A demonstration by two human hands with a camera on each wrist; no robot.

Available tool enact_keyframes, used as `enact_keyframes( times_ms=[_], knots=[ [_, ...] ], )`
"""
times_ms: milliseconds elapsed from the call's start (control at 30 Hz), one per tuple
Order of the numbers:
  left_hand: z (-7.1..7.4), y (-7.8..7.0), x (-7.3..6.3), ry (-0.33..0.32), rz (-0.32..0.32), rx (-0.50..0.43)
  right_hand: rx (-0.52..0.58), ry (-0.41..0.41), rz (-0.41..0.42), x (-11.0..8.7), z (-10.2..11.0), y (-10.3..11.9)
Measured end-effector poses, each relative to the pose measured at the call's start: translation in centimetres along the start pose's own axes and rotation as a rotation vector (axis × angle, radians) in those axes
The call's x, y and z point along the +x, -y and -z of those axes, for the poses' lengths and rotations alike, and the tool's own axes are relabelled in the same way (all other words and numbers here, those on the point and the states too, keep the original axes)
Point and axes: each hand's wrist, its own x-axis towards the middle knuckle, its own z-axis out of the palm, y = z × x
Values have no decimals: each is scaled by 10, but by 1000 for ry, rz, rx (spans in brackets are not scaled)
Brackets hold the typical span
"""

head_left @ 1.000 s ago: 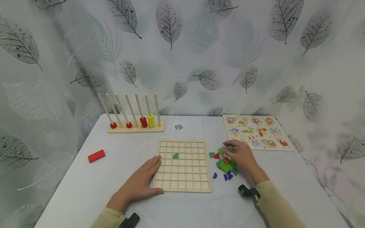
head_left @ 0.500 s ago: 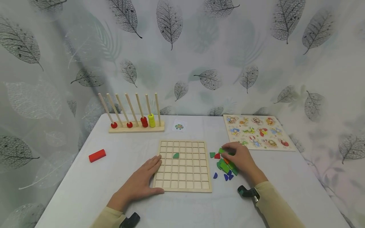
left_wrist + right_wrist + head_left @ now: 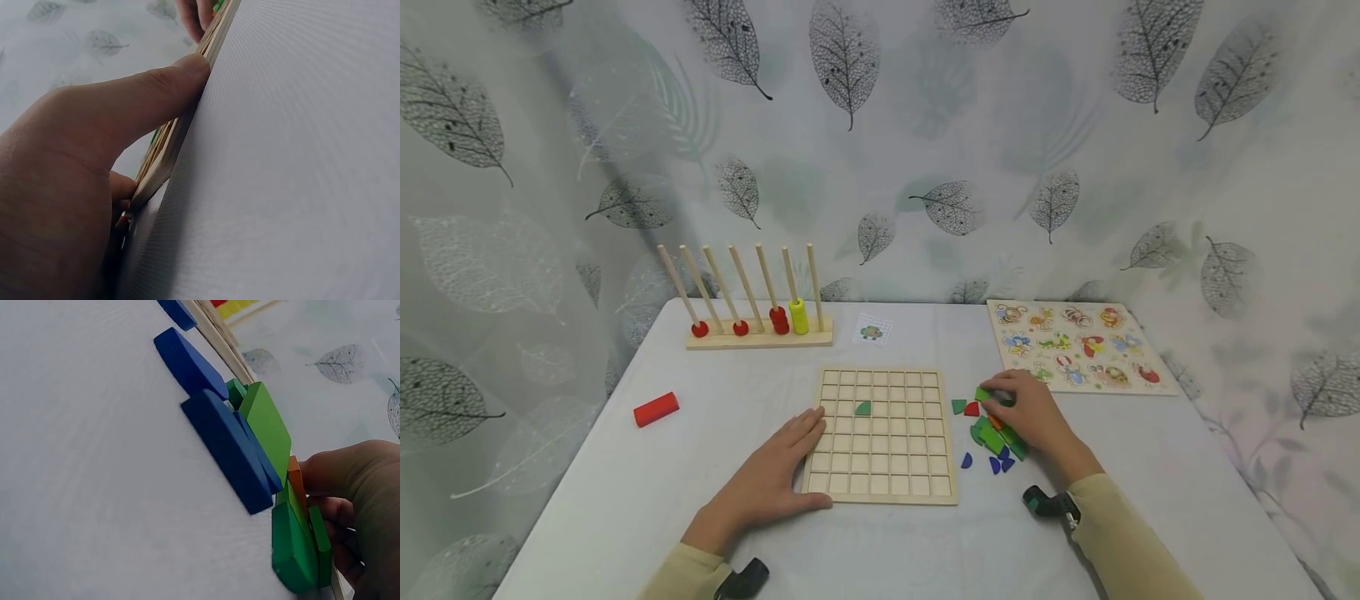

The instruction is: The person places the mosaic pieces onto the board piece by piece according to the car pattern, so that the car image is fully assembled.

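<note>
A wooden grid board (image 3: 880,479) lies mid-table, a green quarter-round piece (image 3: 863,408) in one of its cells. My left hand (image 3: 767,483) rests along the board's left side; the left wrist view shows the thumb (image 3: 156,90) against the board's edge. At the pile right of the board, my right hand (image 3: 1030,408) has its index finger and thumb bent about a light green square piece (image 3: 982,393), pinching it. Green blocks (image 3: 991,440), an orange piece (image 3: 296,478) and blue pieces (image 3: 228,447) lie beneath and in front of this hand. A red piece (image 3: 972,409) is beside them.
A peg stand (image 3: 760,340) with red and yellow beads is at the back left. A small picture card (image 3: 872,331) lies beside it. An insect puzzle board (image 3: 1078,346) is at the back right, close to the right hand. A red cylinder (image 3: 656,410) lies at left.
My right hand has come down slightly onto the pile, its thumb and index finger closing toward the light green square. The left hand and the board stay in place.
</note>
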Motion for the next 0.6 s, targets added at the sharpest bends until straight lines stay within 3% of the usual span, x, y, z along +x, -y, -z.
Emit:
enact_keyframes(
  times_ms=[600],
  knots=[
    [-2, 2, 0, -1, -3, 12, 20, -9, -7, 2, 0, 0]
  ],
)
